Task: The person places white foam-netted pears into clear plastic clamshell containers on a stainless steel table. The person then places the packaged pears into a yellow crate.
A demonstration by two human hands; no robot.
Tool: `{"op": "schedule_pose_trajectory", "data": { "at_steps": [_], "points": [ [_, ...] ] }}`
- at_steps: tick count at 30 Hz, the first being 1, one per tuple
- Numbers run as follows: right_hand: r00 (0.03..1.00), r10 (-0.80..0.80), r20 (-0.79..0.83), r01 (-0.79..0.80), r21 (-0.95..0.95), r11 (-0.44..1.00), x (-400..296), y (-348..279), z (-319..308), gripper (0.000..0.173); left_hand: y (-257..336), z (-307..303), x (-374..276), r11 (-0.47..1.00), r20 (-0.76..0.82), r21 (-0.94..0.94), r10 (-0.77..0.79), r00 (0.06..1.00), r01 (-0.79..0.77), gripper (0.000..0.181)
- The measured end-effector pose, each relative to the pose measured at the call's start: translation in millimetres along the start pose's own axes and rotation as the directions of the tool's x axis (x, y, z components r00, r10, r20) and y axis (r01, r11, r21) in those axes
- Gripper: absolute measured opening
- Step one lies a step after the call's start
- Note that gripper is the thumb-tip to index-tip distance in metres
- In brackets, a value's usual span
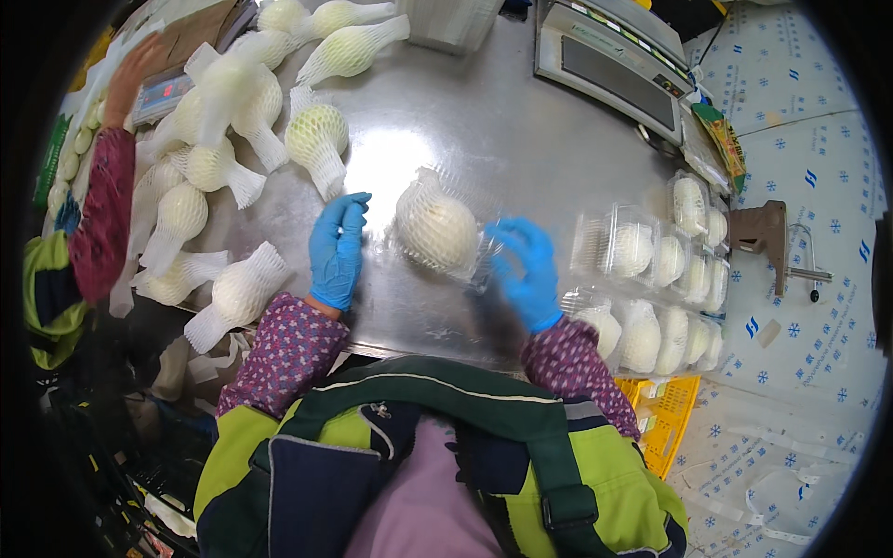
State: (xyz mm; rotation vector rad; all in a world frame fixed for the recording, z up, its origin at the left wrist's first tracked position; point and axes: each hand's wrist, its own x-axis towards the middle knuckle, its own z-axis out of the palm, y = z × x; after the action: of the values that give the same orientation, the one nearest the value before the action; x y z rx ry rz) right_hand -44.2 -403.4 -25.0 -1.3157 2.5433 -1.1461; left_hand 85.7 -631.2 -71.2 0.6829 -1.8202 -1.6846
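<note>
In front of me a pale round fruit or vegetable (436,227) in a white foam net sits in a clear plastic clamshell box (478,268) on the steel table. My left hand (338,247), in a blue glove, is a little left of the box. Its fingers are loosely bent, and nothing shows in them. At the box's right edge is my right hand (527,268), also blue-gloved and blurred by motion. Its fingertips overlap the clear plastic, but whether they grip it is unclear.
Several netted produce pieces (241,293) lie along the left side. Packed clamshells (638,335) line the right edge. A weighing scale (614,77) and stacked clear containers (450,24) stand at the back. A co-worker's arm (104,202) reaches in from the left.
</note>
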Motion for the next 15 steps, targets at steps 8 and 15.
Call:
{"op": "schedule_pose_trajectory", "data": {
  "at_steps": [8,15],
  "points": [
    [0.708,0.685,0.173,-0.652,0.533,0.54,-48,-12,38,0.04,-6,-10,1,0.724,0.386,-0.208,-0.557,0.735,0.658,0.019],
    [0.632,0.709,0.313,-0.713,0.595,0.372,-30,7,36,0.022,-8,3,-2,0.736,0.357,-0.278,-0.518,0.777,0.618,0.008]
  ]
}}
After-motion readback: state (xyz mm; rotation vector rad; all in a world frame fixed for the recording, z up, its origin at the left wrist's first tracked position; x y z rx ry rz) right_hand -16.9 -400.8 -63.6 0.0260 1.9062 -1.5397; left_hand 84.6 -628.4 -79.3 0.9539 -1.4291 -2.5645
